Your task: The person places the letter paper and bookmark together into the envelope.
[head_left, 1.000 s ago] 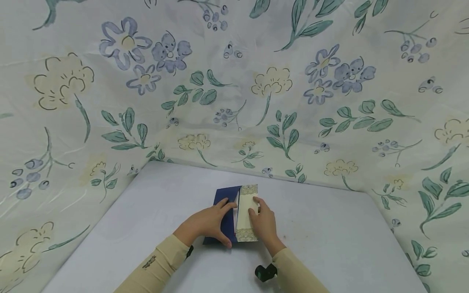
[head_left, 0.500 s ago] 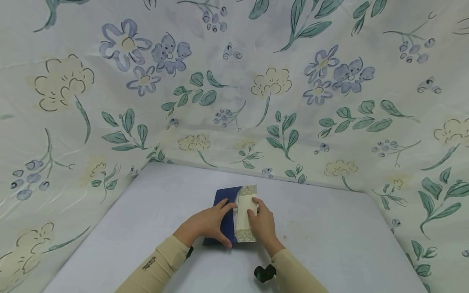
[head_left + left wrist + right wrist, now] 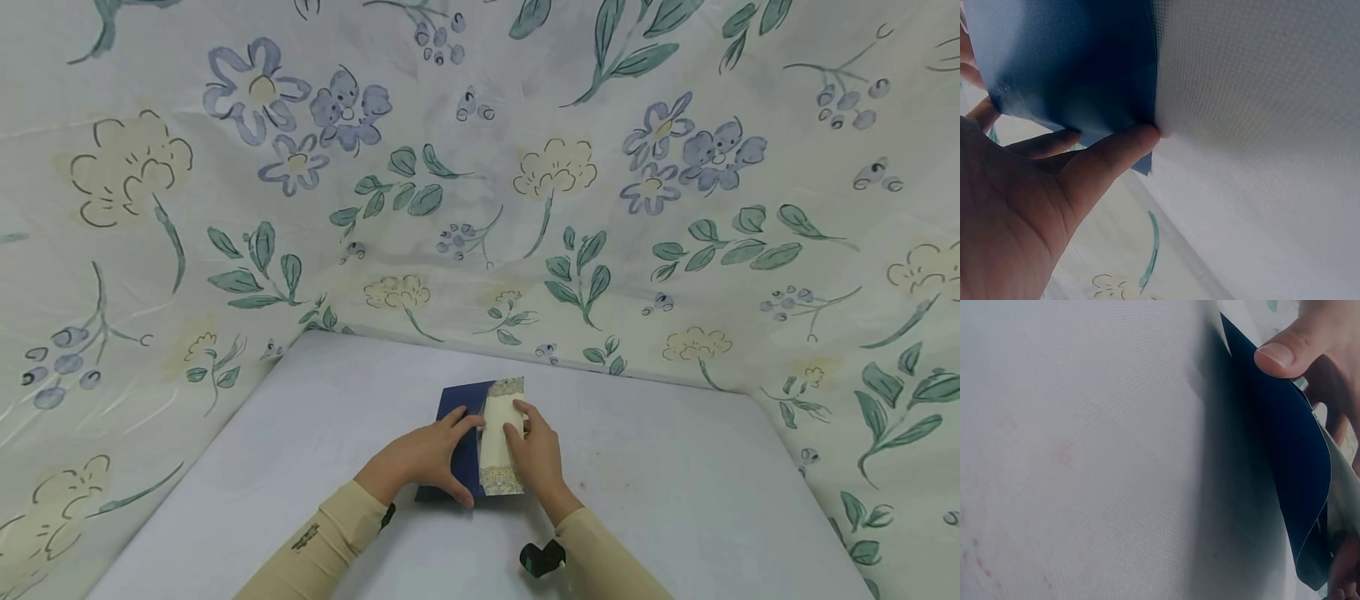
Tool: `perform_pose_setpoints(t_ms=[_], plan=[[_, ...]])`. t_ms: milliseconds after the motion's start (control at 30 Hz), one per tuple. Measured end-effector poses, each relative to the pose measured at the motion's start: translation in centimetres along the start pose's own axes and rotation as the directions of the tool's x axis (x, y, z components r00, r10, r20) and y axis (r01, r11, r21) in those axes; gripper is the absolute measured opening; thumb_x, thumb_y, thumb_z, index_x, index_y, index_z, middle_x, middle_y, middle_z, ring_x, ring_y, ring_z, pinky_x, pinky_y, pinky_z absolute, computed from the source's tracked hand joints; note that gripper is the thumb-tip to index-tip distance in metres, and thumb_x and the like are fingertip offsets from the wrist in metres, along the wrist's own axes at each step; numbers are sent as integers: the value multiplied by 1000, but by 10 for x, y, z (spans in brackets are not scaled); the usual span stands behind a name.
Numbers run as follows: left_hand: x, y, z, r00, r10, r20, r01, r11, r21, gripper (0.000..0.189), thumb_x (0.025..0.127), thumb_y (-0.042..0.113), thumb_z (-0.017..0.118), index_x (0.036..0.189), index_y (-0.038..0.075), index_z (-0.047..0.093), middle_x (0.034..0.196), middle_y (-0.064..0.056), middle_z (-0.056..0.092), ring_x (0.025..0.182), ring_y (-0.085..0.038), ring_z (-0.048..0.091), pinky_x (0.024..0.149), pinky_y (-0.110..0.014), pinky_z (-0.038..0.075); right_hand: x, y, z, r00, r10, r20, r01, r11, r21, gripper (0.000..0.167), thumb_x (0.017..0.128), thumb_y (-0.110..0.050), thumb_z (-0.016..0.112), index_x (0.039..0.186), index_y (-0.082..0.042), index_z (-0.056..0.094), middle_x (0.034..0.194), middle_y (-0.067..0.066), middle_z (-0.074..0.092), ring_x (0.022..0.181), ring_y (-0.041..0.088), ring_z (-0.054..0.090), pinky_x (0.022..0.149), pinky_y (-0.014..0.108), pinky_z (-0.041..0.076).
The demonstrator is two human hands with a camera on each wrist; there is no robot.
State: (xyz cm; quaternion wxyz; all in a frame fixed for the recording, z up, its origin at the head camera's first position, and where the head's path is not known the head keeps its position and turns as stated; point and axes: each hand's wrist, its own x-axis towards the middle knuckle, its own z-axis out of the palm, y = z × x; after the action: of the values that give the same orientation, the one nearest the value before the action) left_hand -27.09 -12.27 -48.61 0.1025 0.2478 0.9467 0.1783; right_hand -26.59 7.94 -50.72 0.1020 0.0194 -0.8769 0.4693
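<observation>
A folded paper card [image 3: 504, 433] lies near the middle of the table in the head view. Its left part is dark blue, and the right panel is cream with lace-patterned bands at both ends. The left hand [image 3: 423, 454] grips the blue part, thumb at the near edge and fingers across the top. Along the cream panel's right edge, the right hand [image 3: 538, 454] holds on with its thumb on top; its other fingers are partly hidden. The left wrist view shows the left thumb against the blue card's [image 3: 1085, 62] corner. A curved blue edge [image 3: 1297, 450] appears in the right wrist view.
The white table [image 3: 675, 500] spreads around the card, with faint reddish specks right of the hands. A floral-patterned cloth [image 3: 480, 208] rises behind and beside it. A small black device [image 3: 542, 558] sits under the right wrist.
The cream panel and right hand have shifted slightly left, narrowing the pale gap beside the blue part. The left hand stays in place.
</observation>
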Motion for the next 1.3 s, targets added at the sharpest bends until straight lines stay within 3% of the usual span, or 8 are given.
perform_pose_setpoints(t_ms=[567,900,1300], plan=[[2,1,3,1000,3,1,-3,1000,-4,118,57,65,93,153,25,37,163,-23,27,137,-45,47,103,-58,47,0,2,5,999,24,42,-23,1000,-18,45,99,-16,67,142,-8,56,98,13,73,73,14,61,61,30,50],[1,-1,2,1000,4,2,-4,1000,-2,120,57,64,93,154,24,35,163,-23,26,135,-45,49,102,-57,47,2,5,2,999,1,-43,-2,999,-32,51,96,-16,68,144,-6,54,105,10,69,69,11,55,62,29,47],[2,-1,1,1000,-1,1,1,1000,-1,119,57,64,93,154,26,36,163,-23,26,137,-44,47,103,-57,47,1,-1,7,1000,12,-17,-12,1000,-13,55,92,-6,71,143,-2,52,108,12,69,69,11,56,62,28,48]])
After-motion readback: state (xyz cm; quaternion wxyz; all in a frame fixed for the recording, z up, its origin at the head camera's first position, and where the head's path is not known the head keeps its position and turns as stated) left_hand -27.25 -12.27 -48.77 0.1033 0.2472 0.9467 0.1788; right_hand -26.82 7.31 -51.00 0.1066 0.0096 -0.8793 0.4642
